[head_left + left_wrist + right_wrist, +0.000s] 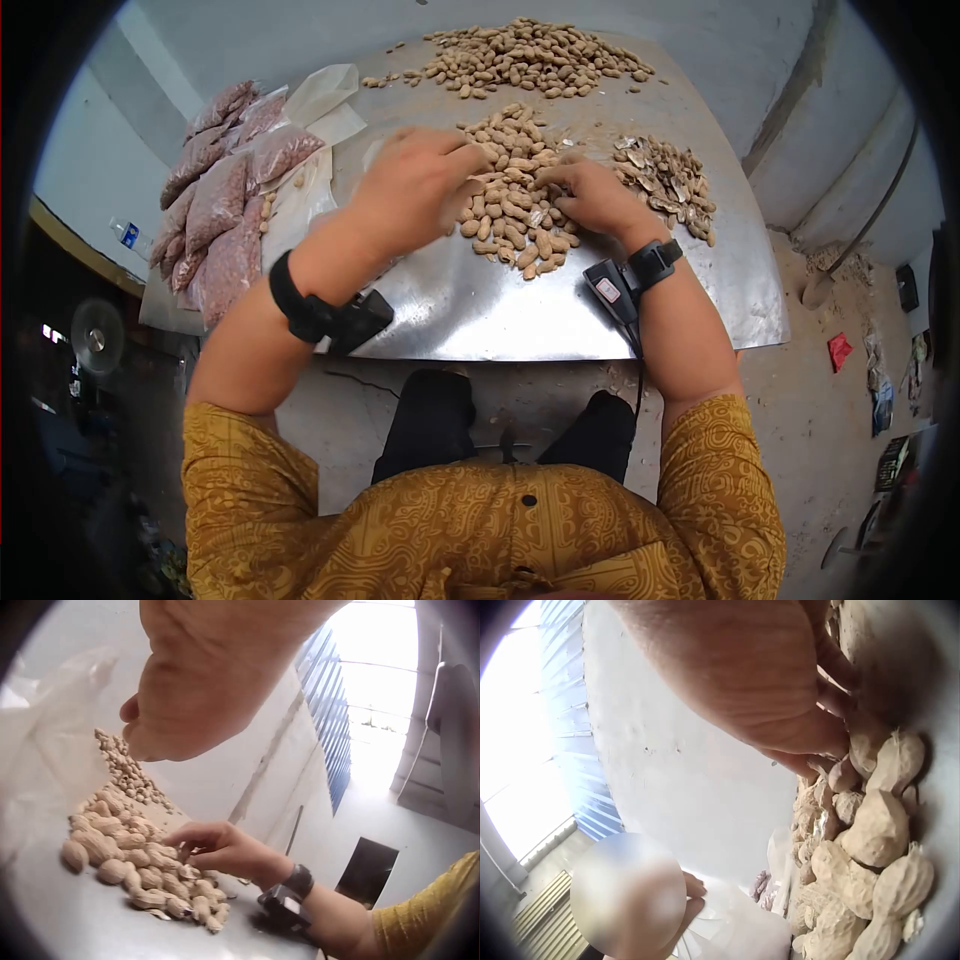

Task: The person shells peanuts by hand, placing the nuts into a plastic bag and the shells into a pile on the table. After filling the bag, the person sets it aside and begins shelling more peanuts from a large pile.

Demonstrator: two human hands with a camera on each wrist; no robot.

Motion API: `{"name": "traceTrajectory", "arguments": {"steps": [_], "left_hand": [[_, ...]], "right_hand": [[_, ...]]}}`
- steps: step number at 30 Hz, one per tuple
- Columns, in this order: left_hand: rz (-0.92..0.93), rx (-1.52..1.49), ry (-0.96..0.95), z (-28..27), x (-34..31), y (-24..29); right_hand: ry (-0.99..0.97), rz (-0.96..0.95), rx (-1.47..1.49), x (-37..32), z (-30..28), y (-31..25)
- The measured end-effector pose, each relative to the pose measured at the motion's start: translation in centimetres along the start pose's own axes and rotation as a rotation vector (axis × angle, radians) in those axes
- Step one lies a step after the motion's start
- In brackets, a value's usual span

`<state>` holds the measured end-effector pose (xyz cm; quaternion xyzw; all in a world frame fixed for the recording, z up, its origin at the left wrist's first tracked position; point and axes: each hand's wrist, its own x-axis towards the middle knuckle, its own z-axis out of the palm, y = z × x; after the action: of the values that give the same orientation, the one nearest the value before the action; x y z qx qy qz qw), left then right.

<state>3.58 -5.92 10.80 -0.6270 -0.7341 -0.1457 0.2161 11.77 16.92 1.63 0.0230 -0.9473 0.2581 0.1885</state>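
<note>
Unshelled peanuts (510, 205) lie in a loose pile between both hands on a shiny metal-topped table (480, 325). My left hand (415, 185) hovers over the pile's left side with bent fingers; its palm side is hidden in the head view. In the left wrist view its wrist and heel fill the top. My right hand (598, 197) reaches into the pile's right side, fingers bent down. The right wrist view shows its fingertips right at the peanuts (877, 832), and a small reddish-brown piece (844, 775) beside them. I cannot tell whether the fingers grip a peanut.
A larger peanut heap (530, 58) lies at the back of the table. Broken shells (665, 185) are heaped on the right. Several clear bags of reddish kernels (215, 200) are stacked left, near an unfilled plastic bag (325, 100). A fan (97, 335) stands at the lower left.
</note>
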Motion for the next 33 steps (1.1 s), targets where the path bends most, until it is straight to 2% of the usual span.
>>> {"name": "traceTrajectory", "arguments": {"steps": [1, 4, 8, 11, 14, 15, 17, 21, 26, 30, 33], "left_hand": [[-0.017, -0.184, 0.105, 0.5, 0.1, 0.8], [-0.205, -0.64, 0.148, 2.6, 0.2, 2.4], [-0.489, -0.996, 0.16, 7.5, 0.7, 1.6], [-0.589, -1.303, 0.236, 10.0, 0.8, 0.9], [-0.68, -1.479, 0.313, 11.1, 0.7, 0.6], [-0.687, -1.52, 0.279, 11.2, 0.7, 0.5], [-0.703, -1.605, 0.214, 11.1, 0.6, 0.4], [-0.626, -1.544, 0.224, 11.5, 0.5, 0.8], [-0.624, -1.467, 0.263, 11.2, 0.3, 1.1], [-0.609, -1.508, 0.309, 11.2, 0.2, 1.3], [-0.598, -1.554, 0.326, 11.1, 0.2, 1.4]], "right_hand": [[-0.004, 0.004, 0.005, 0.0, 0.2, 0.2], [-0.002, 0.029, -0.002, 0.3, 0.3, 0.5], [0.018, 0.084, 0.027, 0.3, -0.1, 0.1], [0.052, 0.352, 0.35, 0.3, -0.6, -1.0], [0.159, 0.215, 0.554, 0.5, -0.9, -1.3], [0.172, 0.271, 0.782, 0.6, -0.9, -2.0], [0.197, 0.217, 0.823, 0.7, -0.5, -2.2], [0.153, 0.178, 0.915, 0.7, -0.2, -2.6], [0.118, 0.161, 0.951, 0.7, -0.2, -2.3], [0.08, 0.094, 0.976, 0.7, 0.0, -2.1], [0.093, 0.127, 0.935, 0.5, -0.3, -2.6]]}}
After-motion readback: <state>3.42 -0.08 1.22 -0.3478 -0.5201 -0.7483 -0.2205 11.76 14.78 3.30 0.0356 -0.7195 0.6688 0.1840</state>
